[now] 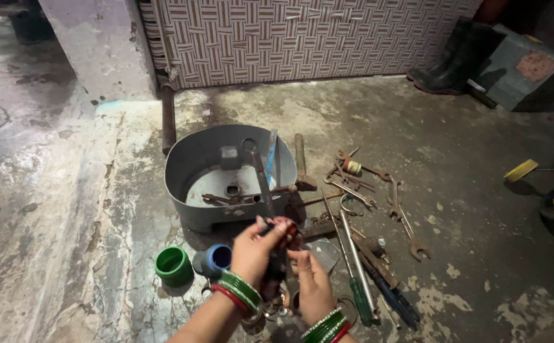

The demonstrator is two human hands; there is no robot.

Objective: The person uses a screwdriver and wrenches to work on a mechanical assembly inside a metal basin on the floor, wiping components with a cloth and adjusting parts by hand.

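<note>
Fingers of the left hand [251, 251] pinch a small dark-red part [284, 227], perhaps a bearing or cap; the view is too dim to tell. Just below, the right hand [312, 286] curls around a dark piece under that part. Beside them stand a green cup [173, 265] and a blue cup [216, 258]; behind sits a grey metal tub [194, 168], with spanners [407, 222] and screwdrivers [356, 279] scattered right. A loose pinch could drop the part among the tools, where it might be hard to find.
</note>
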